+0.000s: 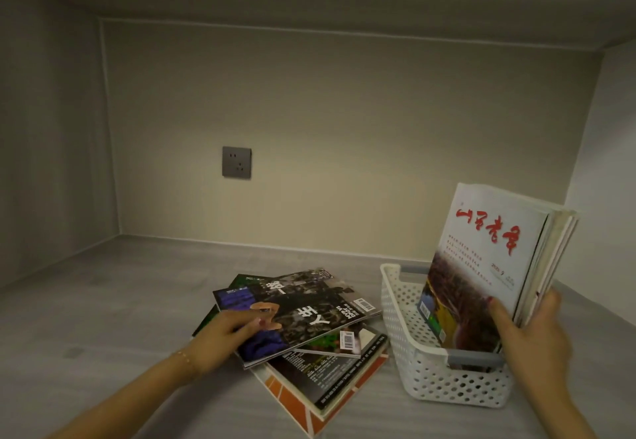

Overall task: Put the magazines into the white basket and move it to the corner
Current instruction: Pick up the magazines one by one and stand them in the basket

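Observation:
A white perforated basket (430, 380) with grey handles stands at the right on the grey surface. Several magazines stand upright in it, the front one white with red characters (488, 259). My right hand (530, 339) grips this upright bundle at its right edge, thumb on the front cover. To the left of the basket lies a loose pile of magazines (309, 321), a dark one on top. My left hand (223, 335) lies on the left part of that top magazine, fingers stretched over the cover and thumb tucked under its edge.
The surface sits inside a grey alcove with a back wall, side walls and a ceiling above. A dark wall socket (236, 162) is on the back wall. The back left corner (118, 234) and back right corner (564, 266) of the surface are bare.

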